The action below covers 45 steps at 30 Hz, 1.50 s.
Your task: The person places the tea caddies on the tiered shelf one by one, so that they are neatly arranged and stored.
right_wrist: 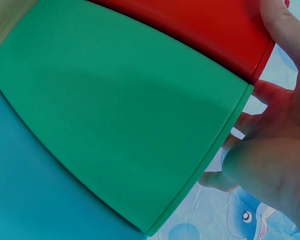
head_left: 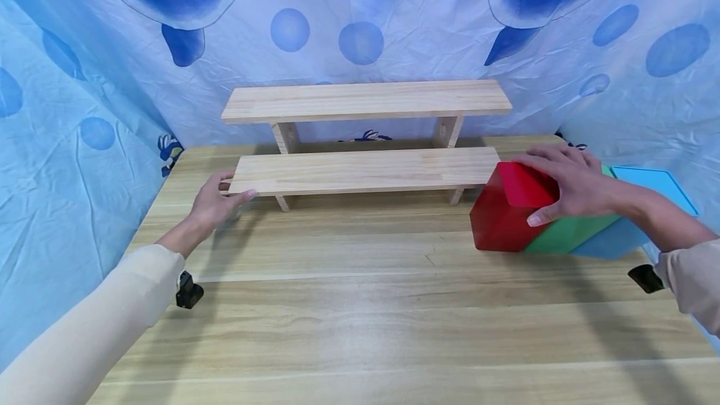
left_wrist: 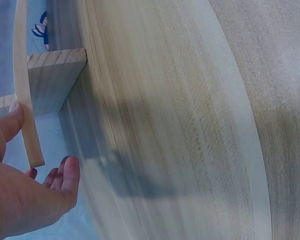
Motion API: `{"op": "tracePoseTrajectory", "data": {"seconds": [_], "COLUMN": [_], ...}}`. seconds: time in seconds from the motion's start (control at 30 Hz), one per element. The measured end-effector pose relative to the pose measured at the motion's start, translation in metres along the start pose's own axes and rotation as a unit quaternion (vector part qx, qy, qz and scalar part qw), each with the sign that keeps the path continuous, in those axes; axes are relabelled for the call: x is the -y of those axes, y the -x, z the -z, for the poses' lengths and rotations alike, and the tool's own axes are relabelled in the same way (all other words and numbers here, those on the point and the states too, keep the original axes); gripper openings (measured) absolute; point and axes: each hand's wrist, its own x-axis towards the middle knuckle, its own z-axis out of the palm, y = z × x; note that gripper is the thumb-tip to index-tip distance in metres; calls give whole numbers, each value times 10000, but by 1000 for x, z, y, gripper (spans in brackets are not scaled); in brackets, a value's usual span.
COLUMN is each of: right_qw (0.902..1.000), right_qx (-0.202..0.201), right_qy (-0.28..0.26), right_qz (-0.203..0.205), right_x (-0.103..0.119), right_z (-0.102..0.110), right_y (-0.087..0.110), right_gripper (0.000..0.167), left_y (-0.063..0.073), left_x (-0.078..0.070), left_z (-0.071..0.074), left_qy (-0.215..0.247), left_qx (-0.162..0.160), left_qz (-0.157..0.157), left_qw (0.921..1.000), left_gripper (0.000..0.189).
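Red box (head_left: 497,220) stands on the wooden table (head_left: 349,317), just beside the right end of the low board (head_left: 360,170) of the two-level stand (head_left: 365,100). On its other side is the green box (head_left: 574,230), and further right the blue box (head_left: 613,239). The right hand (head_left: 582,183) lies over the red box: the thumb presses on its near side, close to the top, and the fingers bend over toward the far side, so they grip it. The left hand (head_left: 216,202) is at the left end of the low board, the thumb touching the edge, the other fingers loosely bent and apart; whether their tips touch the underside, I cannot tell well from this view.

The step in hand seems to be taking hold of the red box at the end of the row. In my judgement, any next move with it calls for a secure grip from opposite sides, and for separating it gently from the green box, so that this neighbour is not dragged along and the low board is not knocked
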Motion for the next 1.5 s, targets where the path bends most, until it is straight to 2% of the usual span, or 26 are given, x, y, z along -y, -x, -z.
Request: {"op": "tracePoseTrajectory", "data": {"seconds": [0.37,0.97,1.2,1.5], "right_qw": [9999,9988,9964,9942], "right_qx": [-89,-340,-546,-646], "right_qy": [-110,-202,-477,-781], "right_qz": [19,302,441,374], "right_x": [0,-2,-1,4], "right_z": [0,-1,-3,0], "right_y": [2,2,3,3], "right_gripper": [107,106,104,106], "left_y": [-1,-1,0,1], "left_x": [1,0,-1,0], "left_z": [0,0,0,0], "left_qy": [-101,-100,-116,-103], "left_qx": [-11,19,33,25], "left_qz": [-16,-37,-48,-70], "left_qw": [9999,9999,9999,9999], "left_gripper": [87,88,88,87]}}
